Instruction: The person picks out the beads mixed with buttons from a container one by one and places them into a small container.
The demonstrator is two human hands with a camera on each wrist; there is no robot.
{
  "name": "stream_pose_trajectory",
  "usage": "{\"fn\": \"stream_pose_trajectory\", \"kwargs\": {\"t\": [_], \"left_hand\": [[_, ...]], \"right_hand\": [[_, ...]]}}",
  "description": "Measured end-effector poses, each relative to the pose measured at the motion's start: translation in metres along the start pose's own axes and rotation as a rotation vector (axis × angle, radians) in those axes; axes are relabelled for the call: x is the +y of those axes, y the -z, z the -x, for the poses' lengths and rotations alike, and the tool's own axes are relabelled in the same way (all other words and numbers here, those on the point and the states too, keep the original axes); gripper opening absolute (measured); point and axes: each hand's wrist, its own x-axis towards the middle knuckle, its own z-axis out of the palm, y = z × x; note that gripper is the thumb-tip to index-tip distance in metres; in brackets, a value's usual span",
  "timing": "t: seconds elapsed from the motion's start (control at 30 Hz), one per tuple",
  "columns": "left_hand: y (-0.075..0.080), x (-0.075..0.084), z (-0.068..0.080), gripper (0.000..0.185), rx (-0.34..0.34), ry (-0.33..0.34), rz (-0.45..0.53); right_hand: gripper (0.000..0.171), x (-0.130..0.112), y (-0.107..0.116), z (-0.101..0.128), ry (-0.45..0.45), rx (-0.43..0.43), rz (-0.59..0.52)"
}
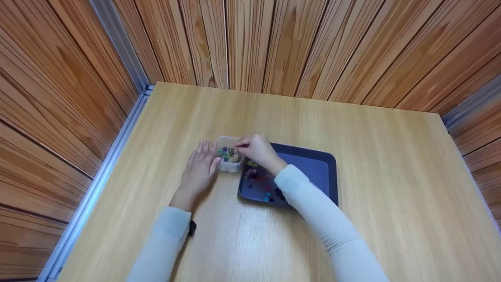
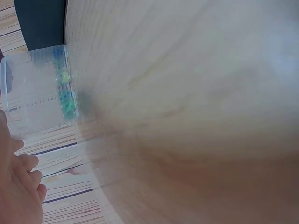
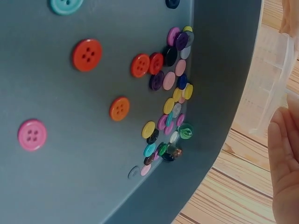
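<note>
A clear plastic container (image 1: 230, 167) stands on the table, with several green, blue and yellow glass marbles (image 2: 67, 102) on its bottom. Flat beside it, fingers extended, my left hand (image 1: 199, 166) touches its near-left side with the thumb. Over the container's right rim is my right hand (image 1: 258, 152), thumb and fingertips brought together; whether something small sits between them is hidden. Under the right forearm lies a dark tray (image 1: 319, 172) holding many coloured buttons (image 3: 87, 55). Among the buttons at the tray's edge are a green marble (image 3: 186, 131) and a brownish marble (image 3: 174, 150).
The container stands close against the tray's left wall. A light wooden table (image 1: 391, 188) extends around both. Wood-patterned panels (image 1: 250, 43) rise behind the table and at its sides, with a metal rail (image 1: 113, 156) along the left edge.
</note>
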Motion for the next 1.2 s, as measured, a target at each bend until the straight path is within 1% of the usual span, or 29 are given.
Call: {"fn": "stream_pose_trajectory", "kwargs": {"t": [0.07, 0.23, 0.47, 0.6, 0.7, 0.9, 1.03, 1.13, 1.2], "left_hand": [[0.000, 0.000, 0.000, 0.062, 0.001, 0.000, 0.002], [0.000, 0.000, 0.000, 0.062, -0.014, 0.013, 0.016], [0.000, 0.000, 0.000, 0.063, 0.002, 0.017, 0.018], [-0.001, -0.001, -0.001, 0.063, -0.008, 0.027, 0.020], [-0.001, -0.001, -0.001, 0.063, -0.009, 0.025, 0.018], [0.000, 0.000, 0.000, 0.063, -0.024, 0.028, 0.020], [0.001, 0.001, 0.000, 0.064, -0.053, 0.049, 0.024], [0.001, 0.001, 0.000, 0.064, -0.062, 0.060, 0.023], [0.001, 0.001, 0.000, 0.064, -0.064, 0.063, 0.024]], "right_hand": [[0.017, 0.001, 0.001, 0.000, -0.010, 0.004, -0.012], [0.018, 0.007, 0.007, 0.002, -0.084, 0.016, -0.069], [0.020, 0.022, 0.014, 0.004, -0.181, 0.057, -0.163], [0.022, 0.029, 0.018, 0.005, -0.208, 0.068, -0.176], [0.023, 0.034, 0.019, 0.005, -0.212, 0.076, -0.180], [0.021, 0.043, 0.021, 0.008, -0.231, 0.104, -0.178], [0.021, 0.049, 0.024, 0.010, -0.293, 0.103, -0.200], [0.023, 0.052, 0.026, 0.010, -0.349, 0.088, -0.241], [0.024, 0.055, 0.026, 0.010, -0.368, 0.080, -0.255]]}}
